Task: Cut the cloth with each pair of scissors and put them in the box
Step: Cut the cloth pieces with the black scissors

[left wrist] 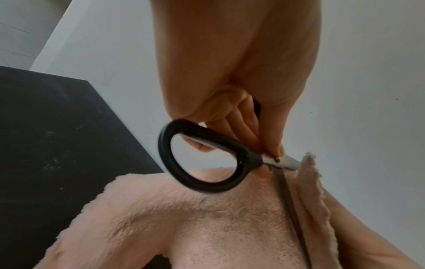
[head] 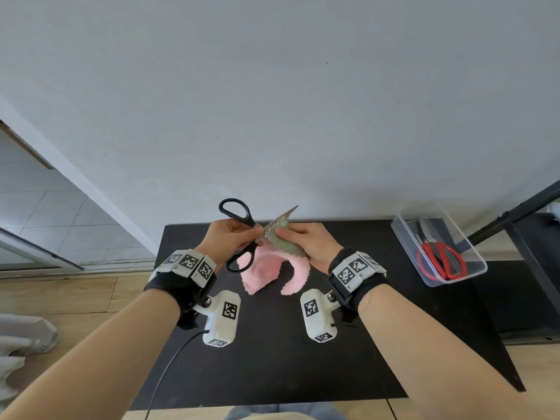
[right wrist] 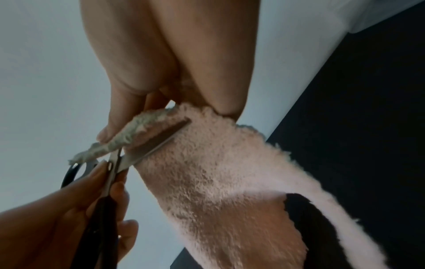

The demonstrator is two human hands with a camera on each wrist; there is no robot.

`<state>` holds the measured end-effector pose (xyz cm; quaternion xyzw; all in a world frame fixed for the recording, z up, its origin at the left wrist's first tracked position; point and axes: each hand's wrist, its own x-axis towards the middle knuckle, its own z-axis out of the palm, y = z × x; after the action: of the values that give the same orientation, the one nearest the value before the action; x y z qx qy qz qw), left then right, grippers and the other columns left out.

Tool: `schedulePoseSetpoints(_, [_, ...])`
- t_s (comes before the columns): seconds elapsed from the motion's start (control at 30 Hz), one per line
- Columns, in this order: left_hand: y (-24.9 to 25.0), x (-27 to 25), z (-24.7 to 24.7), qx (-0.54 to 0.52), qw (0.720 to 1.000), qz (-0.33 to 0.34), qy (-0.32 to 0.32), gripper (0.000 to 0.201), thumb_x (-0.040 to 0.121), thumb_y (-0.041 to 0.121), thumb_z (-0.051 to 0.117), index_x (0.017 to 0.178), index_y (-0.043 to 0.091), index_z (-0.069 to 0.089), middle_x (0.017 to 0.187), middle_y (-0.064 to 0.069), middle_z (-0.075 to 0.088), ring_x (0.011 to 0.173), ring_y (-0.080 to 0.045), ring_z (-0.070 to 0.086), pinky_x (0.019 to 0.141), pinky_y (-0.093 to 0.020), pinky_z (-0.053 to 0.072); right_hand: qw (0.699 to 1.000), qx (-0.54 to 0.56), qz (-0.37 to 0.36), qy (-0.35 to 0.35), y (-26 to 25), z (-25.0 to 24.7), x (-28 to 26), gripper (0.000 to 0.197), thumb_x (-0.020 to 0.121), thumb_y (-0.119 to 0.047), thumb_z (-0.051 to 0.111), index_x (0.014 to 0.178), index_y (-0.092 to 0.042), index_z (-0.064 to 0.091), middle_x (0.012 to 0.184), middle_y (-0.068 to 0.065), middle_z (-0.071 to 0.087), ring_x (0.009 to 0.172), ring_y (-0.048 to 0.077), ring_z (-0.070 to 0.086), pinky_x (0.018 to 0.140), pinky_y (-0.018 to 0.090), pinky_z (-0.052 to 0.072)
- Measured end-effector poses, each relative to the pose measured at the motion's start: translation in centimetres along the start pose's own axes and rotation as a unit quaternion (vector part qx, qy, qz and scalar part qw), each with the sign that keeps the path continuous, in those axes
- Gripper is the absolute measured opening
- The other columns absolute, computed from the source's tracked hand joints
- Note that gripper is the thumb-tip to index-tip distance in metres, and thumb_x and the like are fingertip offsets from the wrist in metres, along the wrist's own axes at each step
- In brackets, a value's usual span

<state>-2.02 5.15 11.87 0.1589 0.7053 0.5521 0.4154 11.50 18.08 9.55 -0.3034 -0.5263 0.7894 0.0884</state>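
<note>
L hand (head: 227, 237) grips black scissors (head: 239, 234), R hand (head: 312, 244) pinches cloth (head: 263, 274); blade tips partly hidden.

Setting: indoor room fitted out as a recording station, home or office could not be told | Evidence: black table (head: 394, 359) stood against plain white wall (head: 272, 86); wood-plank floor (head: 60, 298); tiled area (head: 45, 213) lay beyond a doorway; marker-tagged wrist cameras (head: 222, 318) were worn
</note>
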Motion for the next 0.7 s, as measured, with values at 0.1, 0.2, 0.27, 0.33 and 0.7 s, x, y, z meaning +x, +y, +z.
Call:
schedulePoseSetpoints(0.1, [-0.02, -0.13, 0.2, 0.009, 1.0, 0.004, -0.004, 0.02, 0.08, 0.007, 0.072, 0.095, -0.005, 0.066, 0.082, -0.016, 0.072, 0.068, -0.018, 0.071, 0.064, -0.019, 0.055, 0.999, -0.042, -0.005, 0.021, -0.32, 0.37, 0.09, 0.015, 0.08, -0.011, 0.074, 0.094, -0.005, 0.074, 0.089, 0.011, 0.073, 0.077, 0.017, 0.067, 0.081, 0.028, 0.054])
schedulePoseSetpoints(0.2, [0.06, -0.17, 0.21, 0.039, 0.999, 0.015, -0.01, 0.014, 0.079, 0.007, 0.073, 0.09, 0.0, 0.068, 0.083, -0.016, 0.072, 0.071, -0.017, 0.069, 0.061, -0.016, 0.051, 0.998, -0.047, 0.002, 0.046, -0.47, 0.68, 0.28, 0.014, 0.078, -0.012, 0.076, 0.09, -0.005, 0.073, 0.084, 0.01, 0.073, 0.072, 0.016, 0.068, 0.073, 0.024, 0.056])
schedulePoseSetpoints(0.27, [0.21, -0.26, 0.27, 0.045, 0.999, 0.021, -0.008, 0.01, 0.078, 0.005, 0.074, 0.086, 0.002, 0.069, 0.081, -0.013, 0.072, 0.067, -0.014, 0.07, 0.059, -0.014, 0.05, 0.998, -0.025, 0.004, 0.063, -0.46, 0.83, 0.38, 0.011, 0.078, -0.011, 0.075, 0.087, -0.006, 0.073, 0.083, 0.011, 0.072, 0.073, 0.018, 0.068, 0.074, 0.026, 0.057])
schedulePoseSetpoints(0.33, [0.31, -0.34, 0.33, 0.046, 0.999, 0.024, -0.001, 0.012, 0.078, 0.002, 0.073, 0.088, -0.002, 0.068, 0.078, -0.011, 0.071, 0.06, -0.01, 0.069, 0.055, -0.011, 0.049, 0.997, -0.018, 0.003, 0.075, -0.34, 0.87, 0.53, 0.008, 0.078, -0.013, 0.076, 0.084, -0.008, 0.075, 0.088, 0.016, 0.072, 0.08, 0.025, 0.068, 0.086, 0.037, 0.056])
schedulePoseSetpoints(0.7, [0.57, -0.18, 0.08, 0.099, 0.995, 0.028, 0.015, 0.019, 0.077, 0.009, 0.076, 0.091, -0.002, 0.07, 0.082, -0.015, 0.074, 0.077, -0.023, 0.071, 0.079, -0.029, 0.058, 0.992, 0.021, 0.01, 0.125, -0.35, 0.77, 0.9, 0.007, 0.078, -0.011, 0.075, 0.079, -0.004, 0.074, 0.09, 0.021, 0.07, 0.081, 0.03, 0.065, 0.09, 0.045, 0.052])
